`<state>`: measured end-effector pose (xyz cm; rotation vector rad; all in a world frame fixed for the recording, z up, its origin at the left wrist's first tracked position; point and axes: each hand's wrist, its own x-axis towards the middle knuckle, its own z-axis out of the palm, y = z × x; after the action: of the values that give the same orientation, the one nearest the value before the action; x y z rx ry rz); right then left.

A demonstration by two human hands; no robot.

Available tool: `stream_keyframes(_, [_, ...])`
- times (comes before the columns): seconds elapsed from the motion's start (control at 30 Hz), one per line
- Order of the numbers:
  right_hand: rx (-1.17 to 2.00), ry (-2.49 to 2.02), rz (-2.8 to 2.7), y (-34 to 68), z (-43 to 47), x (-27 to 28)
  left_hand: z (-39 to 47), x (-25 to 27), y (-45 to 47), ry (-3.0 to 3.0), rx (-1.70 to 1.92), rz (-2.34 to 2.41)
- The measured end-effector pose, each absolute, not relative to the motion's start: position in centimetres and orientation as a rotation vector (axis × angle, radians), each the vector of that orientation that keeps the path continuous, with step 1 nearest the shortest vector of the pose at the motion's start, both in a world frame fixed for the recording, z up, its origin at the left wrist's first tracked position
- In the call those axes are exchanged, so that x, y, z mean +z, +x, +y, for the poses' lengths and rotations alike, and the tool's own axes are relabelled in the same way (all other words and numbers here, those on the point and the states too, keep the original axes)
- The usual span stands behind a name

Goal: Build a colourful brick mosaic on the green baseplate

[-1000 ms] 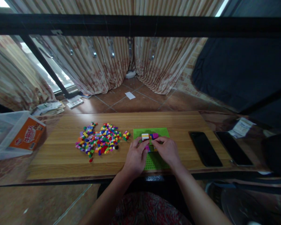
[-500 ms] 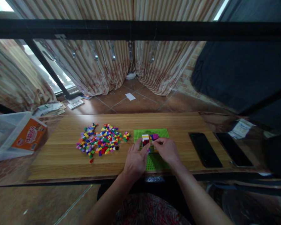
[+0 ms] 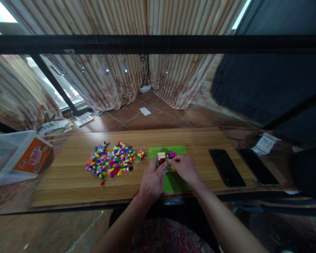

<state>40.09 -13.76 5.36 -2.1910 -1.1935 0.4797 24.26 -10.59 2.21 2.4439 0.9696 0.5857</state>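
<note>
A green studded baseplate (image 3: 171, 186) lies on the wooden board, with a small build of toy bricks (image 3: 162, 155) in white, dark red, blue, magenta and yellow on it. My left hand (image 3: 152, 177) grips the near left side of this build between thumb and fingers. From the right, my right hand (image 3: 185, 168) meets it with thumb and forefinger pinched at the build's near side. Whatever sits in that pinch is too small and covered to make out. Both hands hide part of the build. To the left, a loose pile of colourful bricks (image 3: 113, 160) is spread over the board.
A small cluster of bricks (image 3: 141, 155) lies between pile and baseplate. Two dark phones, one black phone (image 3: 227, 168) and another phone (image 3: 258, 166), lie at right. A clear plastic box (image 3: 13, 158) with an orange label stands at left. A black bar (image 3: 158, 44) crosses beyond the table.
The view has shifted slightly, so the scene sits a little lower and further left. Both hands stay at the brick build with nearly the same grip.
</note>
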Motion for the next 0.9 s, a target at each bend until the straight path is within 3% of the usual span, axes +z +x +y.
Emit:
stream_keyframes(0.37, [0.542, -2.197, -1.149, 40.1, -14.0, 5.6, -10.8, 1.8, 24.5, 2.492, 0.630, 0.972])
stream_keyframes(0.9, [0.533, -2.124, -1.182, 41.3, -12.7, 4.5, -11.1, 4.7, 24.8, 2.568, 0.378, 1.092])
